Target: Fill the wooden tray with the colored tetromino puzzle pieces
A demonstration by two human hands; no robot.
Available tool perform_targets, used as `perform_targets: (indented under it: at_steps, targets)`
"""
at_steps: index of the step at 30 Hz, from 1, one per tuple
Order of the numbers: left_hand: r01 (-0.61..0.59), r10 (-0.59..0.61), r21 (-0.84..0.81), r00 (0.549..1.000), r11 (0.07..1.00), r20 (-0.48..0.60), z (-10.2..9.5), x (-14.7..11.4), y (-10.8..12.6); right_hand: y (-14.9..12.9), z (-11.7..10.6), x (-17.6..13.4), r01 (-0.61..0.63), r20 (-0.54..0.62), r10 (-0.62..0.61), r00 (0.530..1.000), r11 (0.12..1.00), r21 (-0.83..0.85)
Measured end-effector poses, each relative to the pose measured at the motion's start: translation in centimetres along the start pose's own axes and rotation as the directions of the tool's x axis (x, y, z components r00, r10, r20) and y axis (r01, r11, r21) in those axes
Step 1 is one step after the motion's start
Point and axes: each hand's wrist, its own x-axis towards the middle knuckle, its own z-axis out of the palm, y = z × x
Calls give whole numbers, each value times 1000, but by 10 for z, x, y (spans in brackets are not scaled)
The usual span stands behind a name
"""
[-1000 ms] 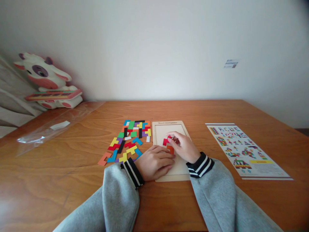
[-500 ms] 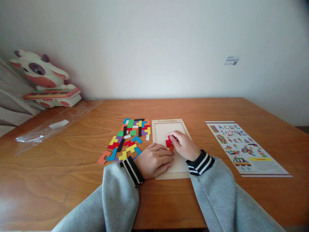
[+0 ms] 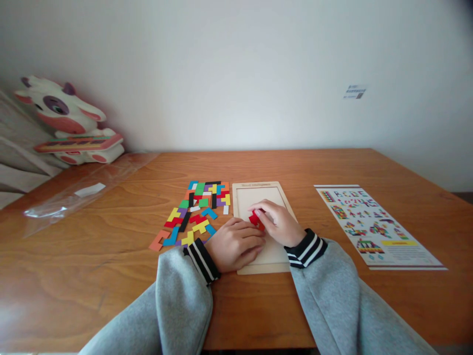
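Observation:
My right hand (image 3: pixel 281 224) pinches a red puzzle piece (image 3: pixel 253 218) between thumb and fingers, over the left half of a pale wooden tray (image 3: pixel 288 197). Beneath the red piece, an orange piece (image 3: pixel 261 226) shows only in part, mostly covered by the hands. My left hand (image 3: pixel 238 245) lies across the tray's lower left, its fingers stretched out close together and the tips near the orange piece. What is under those fingers is hidden. Left of the tray, several coloured puzzle pieces (image 3: pixel 200 227) lie loose, and more sit packed together (image 3: pixel 200 189) farther back.
A printed pattern sheet (image 3: pixel 369 217) lies on the wooden table (image 3: pixel 121 276) to the right. At the left are a clear plastic bag (image 3: pixel 62 209) and a cow-shaped toy keyboard (image 3: pixel 79 123). A wall (image 3: pixel 236 74) stands behind the table's far edge.
My right hand has shifted slightly left with the red piece, which is now tilted and covers more of the orange piece. My left hand has barely moved.

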Motion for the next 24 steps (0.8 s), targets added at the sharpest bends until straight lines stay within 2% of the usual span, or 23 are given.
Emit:
perform_targets:
  at_steps: [3,11,17,24]
  targets:
    - [-5,5,3,1000,1000,-6,-1,1,0,-2,0,0,-15,10,15,1000,1000,-6]
    - [-31,37,97,997,995,-64,-4,-3,-7,0,-8,2,-95,-72,91,993,994,-54]
    - [-20,30,133,997,991,-69,-12,-7,-14,3,-7,1,-208,-69,206,976,978,-24]
    - [15,-4,155,997,988,-71,-13,-5,-10,9,-5,2,-297,-97,296,950,955,-1]
